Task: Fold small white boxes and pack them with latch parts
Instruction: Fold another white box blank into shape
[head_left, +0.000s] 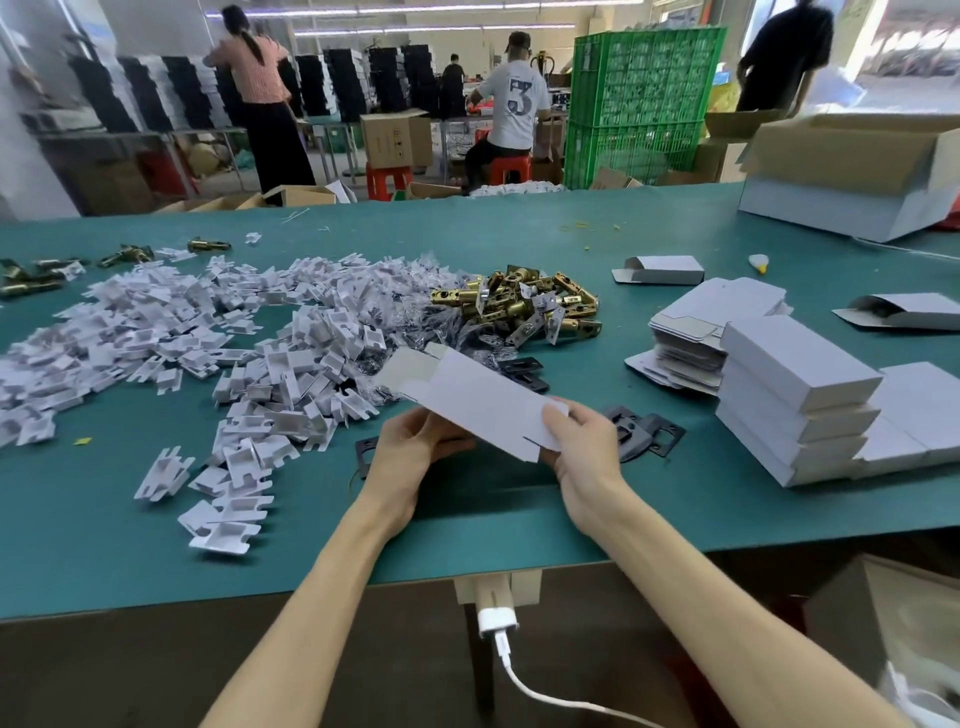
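Both hands hold one flat white box blank above the green table. My left hand grips its near left edge from below. My right hand pinches its near right end, thumb on top. Brass latch bolts lie heaped just beyond the blank. Black strike plates lie right of my right hand; another black plate shows left of my left wrist. Folded white boxes are stacked at right, beside a pile of flat blanks.
A wide heap of white card inserts covers the table's left half. Single folded boxes lie farther back, and a large open carton stands at the far right. People work beyond the table near green crates.
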